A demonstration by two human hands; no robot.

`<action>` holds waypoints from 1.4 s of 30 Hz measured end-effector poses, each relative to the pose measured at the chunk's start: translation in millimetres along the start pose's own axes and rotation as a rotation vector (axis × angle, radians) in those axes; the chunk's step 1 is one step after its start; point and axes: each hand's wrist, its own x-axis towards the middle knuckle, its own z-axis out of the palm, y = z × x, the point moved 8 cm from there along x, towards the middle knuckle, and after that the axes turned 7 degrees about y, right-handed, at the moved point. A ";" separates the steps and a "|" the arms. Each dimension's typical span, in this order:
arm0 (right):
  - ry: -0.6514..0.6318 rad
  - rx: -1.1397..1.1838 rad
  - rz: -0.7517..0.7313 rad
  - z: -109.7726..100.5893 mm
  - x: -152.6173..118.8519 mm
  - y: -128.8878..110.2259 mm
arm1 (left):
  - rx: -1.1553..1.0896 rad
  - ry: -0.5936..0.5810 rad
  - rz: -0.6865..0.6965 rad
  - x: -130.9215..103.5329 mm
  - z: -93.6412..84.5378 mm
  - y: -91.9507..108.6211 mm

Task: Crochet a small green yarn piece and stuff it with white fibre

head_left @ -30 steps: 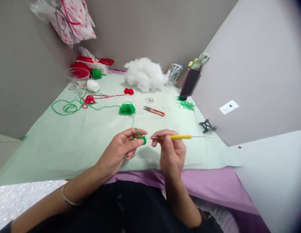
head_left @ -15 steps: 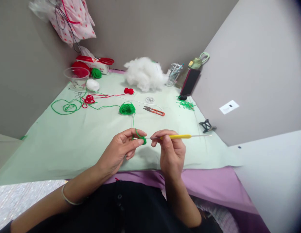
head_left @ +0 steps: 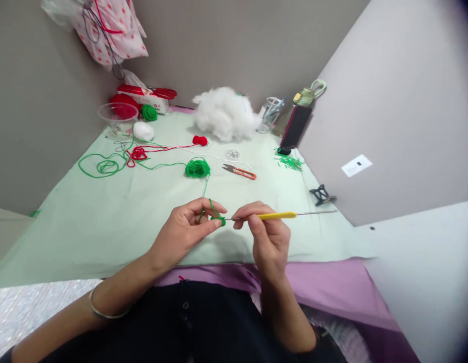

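Between the thumb and fingers of my left hand is a small green crochet piece, with green yarn looped over the index finger. That yarn runs up to a green yarn ball on the table. My right hand is closed round a crochet hook with a yellow handle. The hook's thin metal tip points left and reaches the green piece; its exact place in the stitches is too small to tell. A second metal end sticks out to the right.
Orange thread snips lie beyond my hands. White stuffing, a pen cup and a bottle stand at the back. Red yarn, a clear tub and a white ball are left; a black clip lies right.
My right hand has shifted slightly right and down with the crochet hook. My left hand's lower fingers have moved behind the thumb, and the green piece sits slightly lower and further left.
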 end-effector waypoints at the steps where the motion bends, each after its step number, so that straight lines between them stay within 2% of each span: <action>1: -0.035 -0.026 -0.002 0.2 0.4 -1.1 | 0.035 -0.005 0.012 -0.1 -0.3 2.7; 4: -0.118 -0.021 0.049 -0.4 1.6 3.2 | 0.109 -0.075 0.015 -0.6 2.1 8.3; 8: -0.153 0.291 0.245 4.1 0.9 21.7 | 0.055 -0.274 -0.058 -3.6 11.0 5.3; 10: -0.131 0.429 0.337 9.5 -1.3 30.5 | -0.020 -0.312 -0.087 -4.3 12.7 3.7; 14: -0.031 0.517 0.397 16.5 -5.1 38.6 | -0.182 -0.250 -0.133 -2.6 12.6 2.6; 18: 0.057 0.440 0.319 12.3 -4.3 35.3 | -0.244 -0.166 -0.144 -1.1 10.9 3.1; 22: 0.039 0.302 0.164 4.7 -2.3 21.7 | -0.180 -0.113 -0.096 0.1 4.5 5.6; 25: -0.002 0.224 0.100 2.0 -2.0 14.3 | -0.113 -0.131 -0.071 0.1 2.1 6.2; 27: -0.031 0.276 0.136 4.0 -1.8 15.6 | -0.106 -0.173 -0.083 -1.0 3.6 4.6; 31: -0.036 0.481 0.345 14.8 -3.6 30.3 | -0.201 -0.245 -0.122 -3.8 9.8 3.1; 34: -0.018 0.557 0.474 24.4 -7.8 41.0 | -0.253 -0.258 -0.125 -4.7 13.1 5.2; 36: 0.002 0.587 0.508 28.2 -10.5 45.4 | -0.268 -0.246 -0.130 -4.6 14.3 5.9; 39: 0.070 0.523 0.433 24.8 -11.6 46.5 | -0.291 -0.143 -0.138 -2.3 11.9 4.4; 42: 0.128 0.307 0.247 17.3 -11.3 38.1 | -0.311 0.001 -0.121 -0.5 8.7 1.7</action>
